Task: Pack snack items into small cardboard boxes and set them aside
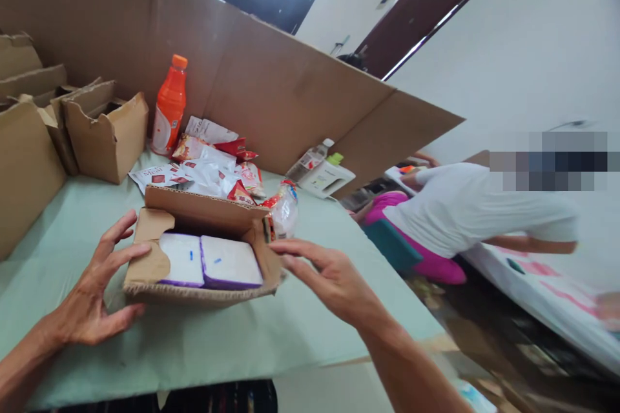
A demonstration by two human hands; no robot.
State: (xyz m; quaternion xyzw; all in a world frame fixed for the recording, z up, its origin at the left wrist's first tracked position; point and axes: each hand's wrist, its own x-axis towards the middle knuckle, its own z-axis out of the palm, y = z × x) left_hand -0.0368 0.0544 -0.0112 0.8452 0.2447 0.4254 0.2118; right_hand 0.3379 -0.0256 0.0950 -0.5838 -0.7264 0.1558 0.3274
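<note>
1. The left hand [92, 297], in the lower left of the frame, is spread wide, one fingertip at the left flap of the open cardboard box [194, 297] and the thumb near its lower corner; no closed grip shows.
2. The right hand [329, 274], lower centre, has its fingers extended to the box's right end; the thumb is hidden, so whether it grips cannot be told.
3. The box sits between the hands, left of the frame's centre, on a pale green table cover [314, 329]. Two white packs [232, 261] with purple edges lie side by side inside.
4. Just behind the box is a heap of white and red packets [208, 171].
5. Farther back, an orange bottle [170, 106] stands upper left; a clear bottle [310, 161] and a white jug [327, 177] lean together right of centre.
6. A cardboard panel [290, 77] crosses behind them.
7. Far right, a person in a white shirt [445, 206] bends forward.
</note>
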